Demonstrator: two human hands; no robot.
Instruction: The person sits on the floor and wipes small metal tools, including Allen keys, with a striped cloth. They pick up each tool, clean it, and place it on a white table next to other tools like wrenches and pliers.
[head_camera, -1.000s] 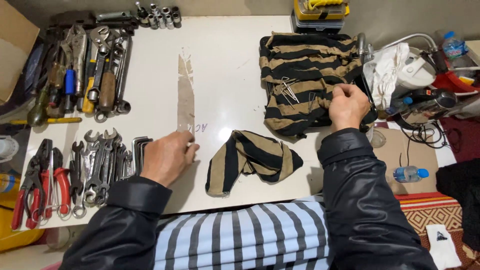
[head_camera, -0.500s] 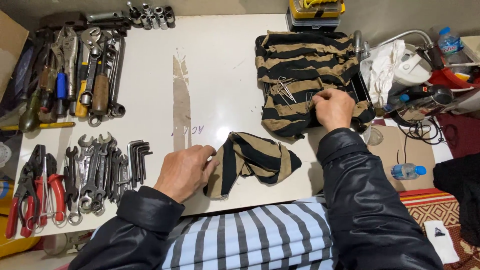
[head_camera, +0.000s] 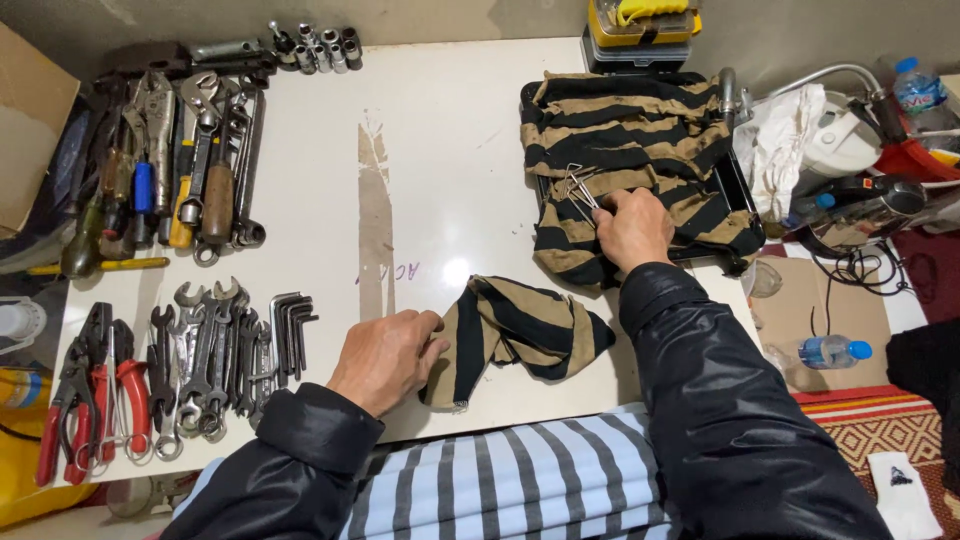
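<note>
My left hand (head_camera: 385, 355) rests on the white table (head_camera: 440, 170), its fingertips touching the left edge of a crumpled black-and-tan striped cloth (head_camera: 515, 330). My right hand (head_camera: 632, 228) lies on a larger striped cloth (head_camera: 625, 150) that covers a black tray (head_camera: 738, 190), and its fingers pinch thin metal wire pieces (head_camera: 578, 188) lying on that cloth. Both arms wear black jacket sleeves.
Wrenches and hex keys (head_camera: 230, 340) lie at the left, red-handled pliers (head_camera: 85, 400) beside them, screwdrivers and spanners (head_camera: 170, 160) above, sockets (head_camera: 320, 45) at the back. A yellow-black case (head_camera: 640, 30), white rag (head_camera: 785, 150), power tool (head_camera: 860, 200) and water bottle (head_camera: 825, 352) sit at the right.
My left hand moved right from beside the wrenches to the small cloth's edge. My right hand shifted left over the large cloth onto the wire pieces.
</note>
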